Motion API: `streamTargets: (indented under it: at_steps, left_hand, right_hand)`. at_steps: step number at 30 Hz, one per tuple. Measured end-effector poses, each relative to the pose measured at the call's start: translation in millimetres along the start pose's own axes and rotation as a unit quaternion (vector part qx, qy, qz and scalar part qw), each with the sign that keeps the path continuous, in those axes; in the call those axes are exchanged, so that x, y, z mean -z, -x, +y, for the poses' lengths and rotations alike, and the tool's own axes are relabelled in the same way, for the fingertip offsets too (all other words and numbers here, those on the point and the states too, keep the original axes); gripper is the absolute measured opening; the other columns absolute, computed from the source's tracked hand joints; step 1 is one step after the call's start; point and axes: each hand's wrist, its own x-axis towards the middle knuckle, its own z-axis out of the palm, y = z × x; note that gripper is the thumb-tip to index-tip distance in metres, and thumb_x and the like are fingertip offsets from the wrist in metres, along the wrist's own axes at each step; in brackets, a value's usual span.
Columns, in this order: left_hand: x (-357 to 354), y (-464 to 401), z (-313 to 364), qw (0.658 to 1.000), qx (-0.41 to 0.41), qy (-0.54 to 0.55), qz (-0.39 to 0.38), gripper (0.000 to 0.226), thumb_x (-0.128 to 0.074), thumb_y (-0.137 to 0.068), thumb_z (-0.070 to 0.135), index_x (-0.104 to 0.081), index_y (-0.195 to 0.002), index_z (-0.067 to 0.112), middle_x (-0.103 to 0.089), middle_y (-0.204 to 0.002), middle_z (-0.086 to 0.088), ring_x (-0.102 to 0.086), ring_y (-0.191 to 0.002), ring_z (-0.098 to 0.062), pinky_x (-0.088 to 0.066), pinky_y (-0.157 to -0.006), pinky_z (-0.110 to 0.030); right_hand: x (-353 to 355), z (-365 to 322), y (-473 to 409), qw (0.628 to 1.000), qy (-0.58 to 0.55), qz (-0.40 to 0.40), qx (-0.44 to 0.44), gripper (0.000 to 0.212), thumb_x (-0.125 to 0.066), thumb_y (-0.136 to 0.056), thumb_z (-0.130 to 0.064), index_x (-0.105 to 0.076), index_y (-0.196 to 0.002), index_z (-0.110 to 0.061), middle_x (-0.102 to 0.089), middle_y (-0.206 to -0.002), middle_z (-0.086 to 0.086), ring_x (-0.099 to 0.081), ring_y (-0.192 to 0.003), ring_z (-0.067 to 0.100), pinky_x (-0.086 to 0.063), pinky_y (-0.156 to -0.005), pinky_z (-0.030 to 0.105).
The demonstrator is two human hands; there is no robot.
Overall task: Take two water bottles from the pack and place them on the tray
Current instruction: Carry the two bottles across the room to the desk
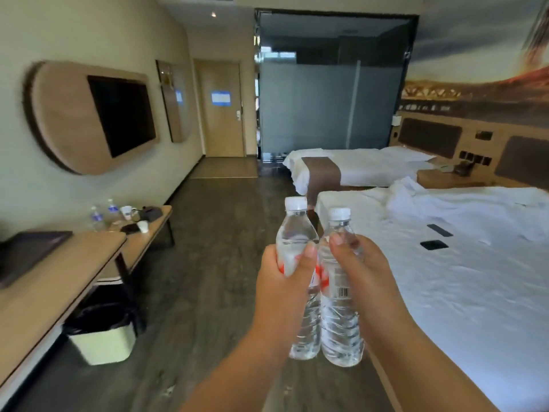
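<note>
I hold two clear water bottles with white caps upright in front of me, over the dark wood floor. My left hand (285, 273) is wrapped around the left bottle (294, 233) at its red-and-white label. My right hand (361, 269) grips the right bottle (338, 322), and the two bottles touch side by side. A dark rectangular tray (26, 251) lies on the wooden desk at the far left. The pack is not in view.
The long wooden desk (74, 278) runs along the left wall, with two more bottles (104, 215), cups and dark items farther back. A bin with a black liner (102, 334) stands under it. A white bed (460, 278) with two dark phones fills the right.
</note>
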Motion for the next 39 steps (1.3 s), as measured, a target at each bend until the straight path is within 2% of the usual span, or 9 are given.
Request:
streamTargets:
  at_steps: [5, 8, 11, 15, 20, 24, 31, 35, 39]
  left_hand:
    - [91, -41, -2, 0.997, -0.013, -0.005, 0.073, 0.044, -0.072, -0.074, 0.069, -0.064, -0.104, 0.037, -0.077, -0.104, -0.002, -0.079, -0.096, -0.024, -0.065, -0.083, -0.048]
    - [138, -66, -11, 0.992, -0.015, -0.019, 0.124, 0.053, -0.071, -0.073, 0.07, -0.064, -0.107, 0.03, -0.077, -0.103, -0.004, -0.079, -0.095, -0.025, -0.066, -0.079, -0.042]
    - [177, -93, -19, 0.984, -0.011, -0.042, 0.174, 0.059, -0.071, -0.071, 0.075, -0.064, -0.107, 0.029, -0.077, -0.102, -0.004, -0.078, -0.095, -0.025, -0.065, -0.082, -0.045]
    - [218, -146, -25, 0.973, -0.019, -0.075, 0.219, 0.062, -0.07, -0.072, 0.074, -0.065, -0.111, 0.026, -0.077, -0.103, -0.003, -0.078, -0.096, -0.023, -0.064, -0.087, -0.048]
    - [261, -232, -13, 0.957, -0.054, -0.107, 0.266, 0.059, -0.074, -0.081, 0.067, -0.065, -0.122, 0.025, -0.078, -0.108, -0.001, -0.078, -0.099, -0.018, -0.062, -0.08, -0.033]
    - [301, -291, -3, 0.939, -0.062, -0.132, 0.31, 0.058, -0.068, -0.09, 0.061, -0.065, -0.127, 0.017, -0.078, -0.112, -0.003, -0.077, -0.101, -0.017, -0.061, -0.086, -0.035]
    - [384, -372, 1, 0.913, -0.063, -0.12, 0.385, 0.009, -0.065, -0.098, 0.042, -0.068, -0.103, 0.035, -0.078, -0.096, 0.02, -0.074, -0.089, 0.006, -0.055, -0.072, -0.009]
    - [452, -426, -9, 0.9, -0.05, -0.092, 0.423, 0.029, -0.068, -0.087, 0.061, -0.065, -0.107, 0.04, -0.076, -0.103, 0.023, -0.073, -0.096, 0.003, -0.058, -0.09, -0.031]
    - [529, -483, -17, 0.898, -0.06, -0.078, 0.429, 0.041, -0.068, -0.081, 0.066, -0.064, -0.11, 0.038, -0.074, -0.101, 0.025, -0.072, -0.095, 0.004, -0.056, -0.088, -0.03]
  right_hand:
    - [-103, 5, -41, 0.992, -0.031, -0.104, -0.06, 0.053, -0.055, -0.094, -0.054, -0.057, -0.133, -0.018, -0.068, -0.128, 0.008, -0.069, -0.114, 0.027, -0.054, -0.1, 0.047]
    - [-155, 21, -59, 0.992, -0.015, -0.122, -0.023, 0.063, -0.059, -0.079, -0.07, -0.061, -0.124, -0.026, -0.073, -0.113, -0.004, -0.074, -0.101, 0.018, -0.059, -0.081, 0.032]
    - [-205, 39, -83, 0.987, -0.017, -0.157, 0.004, 0.066, -0.063, -0.082, -0.067, -0.064, -0.121, -0.014, -0.072, -0.112, 0.006, -0.071, -0.105, 0.026, -0.057, -0.084, 0.035]
    - [-264, 55, -131, 0.972, -0.083, -0.218, -0.029, 0.03, -0.063, -0.094, -0.048, -0.066, -0.113, -0.026, -0.077, -0.096, -0.006, -0.076, -0.091, 0.015, -0.058, -0.066, 0.022]
    - [-338, 52, -210, 0.948, -0.133, -0.284, -0.047, 0.025, -0.064, -0.097, -0.039, -0.067, -0.113, -0.02, -0.078, -0.1, 0.007, -0.078, -0.089, 0.022, -0.062, -0.077, 0.04]
    - [-402, 42, -269, 0.921, -0.152, -0.354, -0.051, 0.022, -0.062, -0.1, -0.03, -0.069, -0.11, -0.012, -0.075, -0.093, 0.019, -0.073, -0.078, 0.027, -0.059, -0.065, 0.033]
    - [-536, 53, -339, 0.888, -0.146, -0.431, -0.063, 0.028, -0.065, -0.097, -0.037, -0.068, -0.12, -0.022, -0.078, -0.109, 0.001, -0.076, -0.099, 0.018, -0.059, -0.089, 0.043]
    - [-622, 67, -373, 0.882, -0.134, -0.448, -0.062, 0.031, -0.065, -0.096, -0.042, -0.067, -0.123, -0.027, -0.077, -0.114, 0.0, -0.076, -0.103, 0.018, -0.057, -0.094, 0.051]
    - [-710, 77, -406, 0.886, -0.114, -0.447, -0.054, 0.045, -0.069, -0.083, -0.056, -0.068, -0.121, -0.031, -0.075, -0.118, -0.002, -0.073, -0.109, 0.018, -0.052, -0.101, 0.051]
